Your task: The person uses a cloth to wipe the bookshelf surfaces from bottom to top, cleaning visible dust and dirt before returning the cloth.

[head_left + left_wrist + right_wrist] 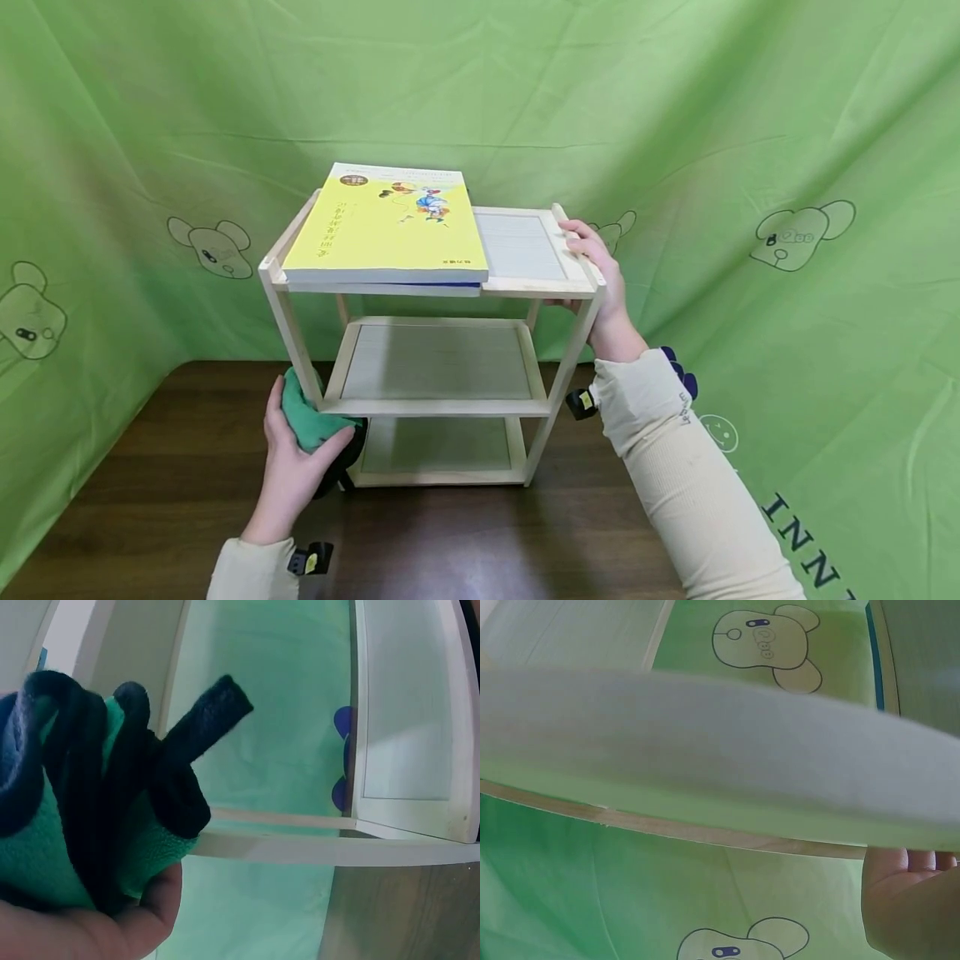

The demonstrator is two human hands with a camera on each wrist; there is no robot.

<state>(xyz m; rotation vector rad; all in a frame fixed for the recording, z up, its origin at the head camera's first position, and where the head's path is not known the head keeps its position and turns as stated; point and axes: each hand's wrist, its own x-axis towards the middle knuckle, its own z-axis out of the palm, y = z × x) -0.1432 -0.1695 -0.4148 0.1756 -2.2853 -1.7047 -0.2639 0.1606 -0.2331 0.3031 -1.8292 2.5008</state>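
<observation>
A three-tier pale wooden shelf rack (442,407) stands in the middle of the head view. My left hand (285,479) grips a green cloth (303,421) with dark edging, held against the rack's front left leg at about the middle tier. In the left wrist view the cloth (37,859) is bunched up, and a dark strip of it sticks out. My right hand (609,296) holds the top tier's right side, fingers over the side rail (573,242). Part of that hand (900,900) shows below a rack bar in the right wrist view.
A yellow book (375,233) lies on the left part of the top tier, over another book (382,290). Dark wooden floor (187,467) lies under the rack. A green curtain (480,83) with mouse-like figures hangs behind and at both sides.
</observation>
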